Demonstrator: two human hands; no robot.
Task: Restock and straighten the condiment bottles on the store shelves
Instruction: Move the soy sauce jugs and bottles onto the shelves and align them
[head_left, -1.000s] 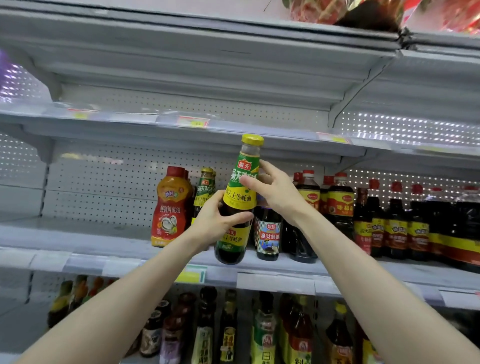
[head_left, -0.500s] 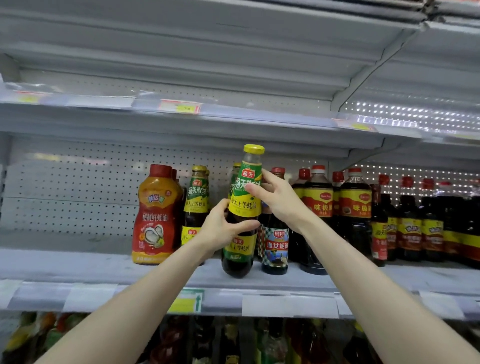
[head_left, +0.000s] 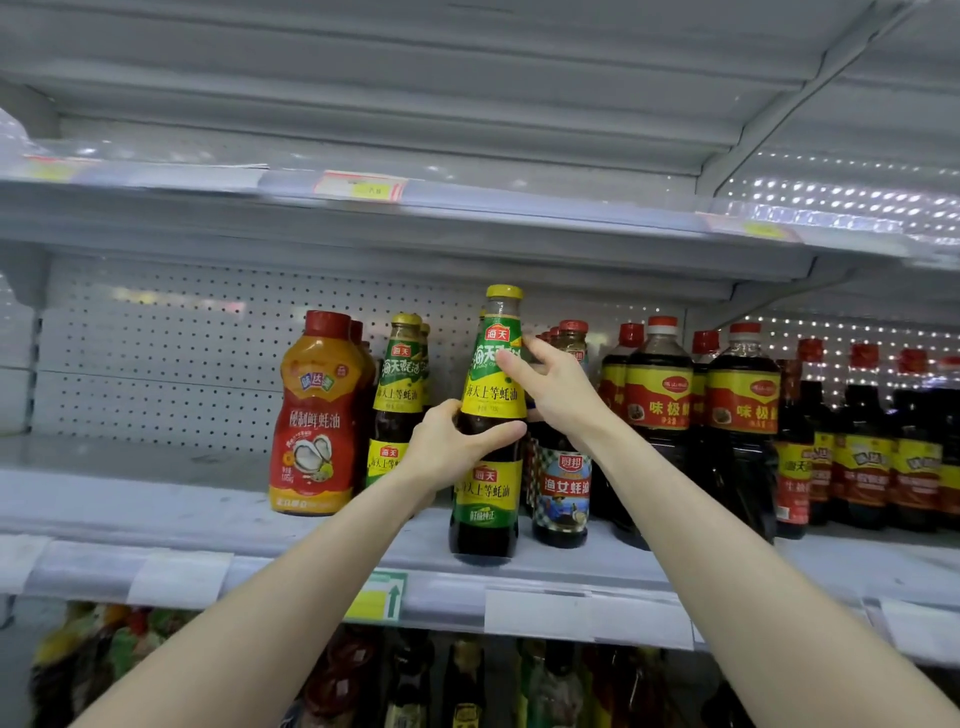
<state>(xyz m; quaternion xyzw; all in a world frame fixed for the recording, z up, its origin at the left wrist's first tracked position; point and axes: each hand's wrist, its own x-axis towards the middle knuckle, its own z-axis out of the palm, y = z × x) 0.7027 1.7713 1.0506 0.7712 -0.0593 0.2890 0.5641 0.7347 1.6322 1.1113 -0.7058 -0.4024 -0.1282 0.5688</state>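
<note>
Red and orange, one squeeze bottle (head_left: 317, 415) marked 鲜蚝油 stands leftmost on the grey shelf (head_left: 208, 514), with a yellow-capped bottle (head_left: 397, 395) just beside it. Next, the left hand (head_left: 452, 447) wraps the middle of one upright oyster-sauce bottle (head_left: 488, 488) labelled 海天上等蚝油, standing at the shelf's front edge, while the right hand (head_left: 558, 395) grips its upper label. Further right stand one checked-label bottle (head_left: 563, 488) reading 渔女蚝油 and two big dark bottles (head_left: 660, 410) marked 味极.

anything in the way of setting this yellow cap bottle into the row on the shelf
Nothing visible. The yellow-capped bottle, gripped by the left hand and right hand, stands at the shelf front between the green-label bottle and checkered-label bottle. Space behind it is hidden.
</note>
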